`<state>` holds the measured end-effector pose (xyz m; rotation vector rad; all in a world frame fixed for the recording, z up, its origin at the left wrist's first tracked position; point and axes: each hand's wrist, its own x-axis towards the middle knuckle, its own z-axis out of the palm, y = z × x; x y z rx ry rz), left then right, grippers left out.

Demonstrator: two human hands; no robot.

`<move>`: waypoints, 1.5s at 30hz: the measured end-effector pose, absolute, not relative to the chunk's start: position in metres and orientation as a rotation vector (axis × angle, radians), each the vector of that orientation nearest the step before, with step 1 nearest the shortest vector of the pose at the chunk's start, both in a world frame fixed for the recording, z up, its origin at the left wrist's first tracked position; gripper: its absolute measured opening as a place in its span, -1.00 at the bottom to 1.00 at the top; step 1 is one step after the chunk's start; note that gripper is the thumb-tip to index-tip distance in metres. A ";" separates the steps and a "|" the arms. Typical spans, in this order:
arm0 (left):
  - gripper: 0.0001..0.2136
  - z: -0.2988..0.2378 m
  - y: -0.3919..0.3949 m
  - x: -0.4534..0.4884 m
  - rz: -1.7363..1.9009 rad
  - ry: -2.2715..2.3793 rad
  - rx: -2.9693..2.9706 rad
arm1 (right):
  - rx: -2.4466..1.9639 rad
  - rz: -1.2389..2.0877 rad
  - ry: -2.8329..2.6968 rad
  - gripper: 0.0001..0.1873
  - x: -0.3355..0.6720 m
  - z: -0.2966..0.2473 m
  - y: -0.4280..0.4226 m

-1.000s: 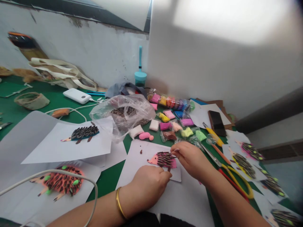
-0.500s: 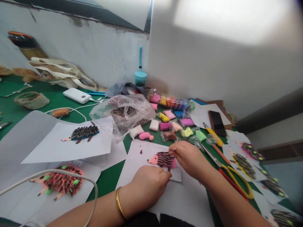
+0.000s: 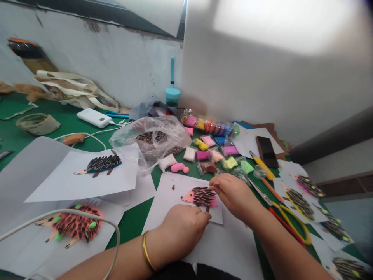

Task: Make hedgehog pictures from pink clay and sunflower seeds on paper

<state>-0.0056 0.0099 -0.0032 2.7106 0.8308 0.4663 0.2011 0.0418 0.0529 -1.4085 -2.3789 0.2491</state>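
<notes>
A pink clay hedgehog (image 3: 189, 196) with rows of dark sunflower seeds (image 3: 204, 196) for spines lies on a small white sheet (image 3: 217, 217). At its upper right back, my right hand (image 3: 233, 194) is closed in a pinch on a sunflower seed, mostly covered by the fingertips. My left hand (image 3: 185, 229) rests curled on the paper just below the hedgehog's body, near its brown leg (image 3: 208, 209). What its closed fingers hold, if anything, is hidden. A small brown bit of clay (image 3: 173, 187) lies left of the hedgehog.
Behind the paper are a plastic bag of sunflower seeds (image 3: 151, 138) and several coloured clay packets (image 3: 230, 162). Scissors (image 3: 278, 212), a yellow cutter (image 3: 264, 167) and a phone (image 3: 266, 151) lie to the right. Finished hedgehogs (image 3: 77, 223) flank both sides; a white cable (image 3: 116, 229) crosses the left forearm.
My right hand has shifted very slightly to the right over the hedgehog's back. My left hand stays in place, still closed.
</notes>
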 end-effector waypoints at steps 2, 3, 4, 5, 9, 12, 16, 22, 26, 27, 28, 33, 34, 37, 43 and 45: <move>-0.80 -0.004 0.010 -0.005 0.464 0.824 2.712 | -1.397 0.251 -2.385 -0.80 0.201 0.052 0.042; -0.80 -0.004 0.010 -0.005 0.462 0.822 2.712 | -1.393 0.254 -2.385 -0.80 0.201 0.052 0.042; -0.80 -0.004 0.010 -0.005 0.457 0.817 2.712 | -1.392 0.258 -2.384 -0.81 0.201 0.051 0.042; -0.80 -0.004 0.010 -0.005 0.451 0.814 2.711 | -1.394 0.260 -2.381 -0.81 0.201 0.051 0.042; -0.80 -0.005 0.010 -0.005 0.446 0.807 2.713 | -1.412 0.268 -2.374 -0.82 0.200 0.046 0.042; -0.81 -0.007 0.010 -0.005 0.455 0.799 2.717 | -1.420 0.286 -2.373 -0.81 0.199 0.043 0.043; -0.82 -0.007 0.010 -0.005 0.462 0.800 2.709 | -1.432 0.331 -2.341 -0.81 0.199 0.046 0.042; -0.83 -0.005 0.010 -0.006 0.439 0.800 2.692 | -1.503 0.402 -2.156 -0.79 0.212 0.061 0.039; -0.82 -0.004 0.010 -0.005 0.423 0.793 2.699 | -1.491 0.436 -2.148 -0.79 0.218 0.054 0.037; -0.82 -0.004 0.010 -0.005 0.417 0.794 2.700 | -1.481 0.445 -2.154 -0.79 0.218 0.051 0.037; -0.82 -0.004 0.010 -0.005 0.413 0.794 2.702 | -1.476 0.452 -2.156 -0.80 0.217 0.049 0.038; -0.80 -0.003 0.010 -0.006 0.418 0.792 2.701 | -1.496 0.504 -2.166 -0.81 0.210 0.045 0.039; -0.80 -0.003 0.010 -0.006 0.417 0.791 2.701 | -1.495 0.511 -2.171 -0.82 0.209 0.046 0.039; -0.79 -0.002 0.010 -0.005 0.406 0.797 2.703 | -1.499 0.510 -2.185 -0.82 0.208 0.045 0.040; -0.79 -0.003 0.010 -0.006 0.410 0.796 2.708 | -1.504 0.448 -2.216 -0.81 0.209 0.041 0.041; -0.80 -0.004 0.010 -0.006 0.422 0.794 2.707 | -1.507 0.439 -2.217 -0.81 0.208 0.041 0.041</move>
